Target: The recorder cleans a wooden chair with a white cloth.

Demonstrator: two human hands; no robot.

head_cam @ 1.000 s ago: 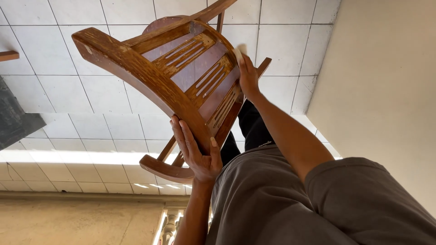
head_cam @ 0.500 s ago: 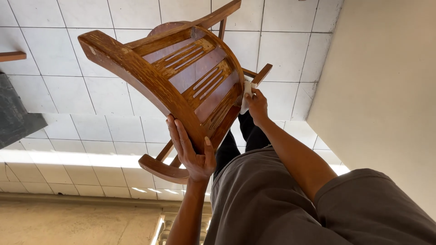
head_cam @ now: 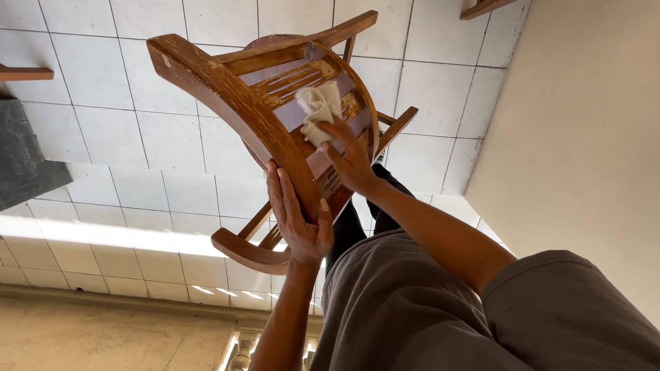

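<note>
Left hand [head_cam: 300,220]: fingers wrapped around curved rail of wooden chair [head_cam: 227,96]. Right hand [head_cam: 352,159]: closed on pale cloth [head_cam: 319,110], apparently pressed against the chair's slats.

Right hand [head_cam: 354,161] presses cloth [head_cam: 320,110] (crumpled) on chair [head_cam: 227,96].

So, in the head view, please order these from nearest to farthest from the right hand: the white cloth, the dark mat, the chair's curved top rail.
1. white cloth: held in the right hand.
2. curved top rail: just left, gripped by the left hand.
3. dark mat: far left edge.
</note>
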